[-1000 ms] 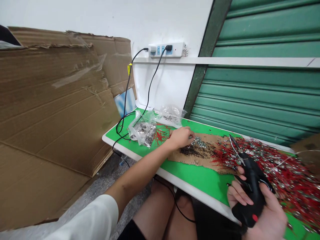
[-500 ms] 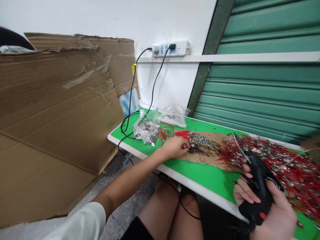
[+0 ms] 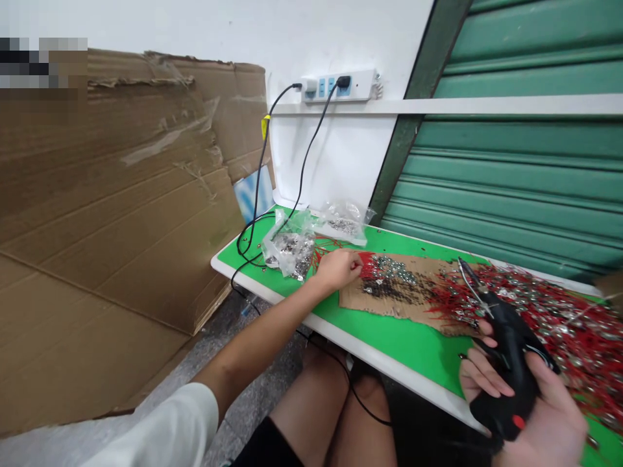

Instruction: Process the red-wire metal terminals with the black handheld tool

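My right hand (image 3: 523, 395) is wrapped round a black soldering gun (image 3: 509, 350), its metal tip pointing up and away over the cardboard strip (image 3: 355, 299). My left hand (image 3: 341, 267) is closed in a pinch at the strip's left end, by red wires (image 3: 368, 263); whatever its fingertips hold is too small to make out. Small silvery metal pieces (image 3: 396, 267) lie in rows on the strip, beside dark scorched-looking marks. To the right, a large heap of red wires with metal pieces (image 3: 549, 318) spreads across the table.
Two clear plastic bags of small metal parts (image 3: 291, 254) lie on the green table (image 3: 389, 337) behind my left hand. Black cords run to a white power strip (image 3: 341, 87) on the wall. Tall cardboard (image 3: 121, 214) stands at the left, a green shutter (image 3: 511, 168) at the back.
My left hand has shifted a little away from me and left, from the dark marks to the red wires. The soldering gun stays in my right hand, nearly still.
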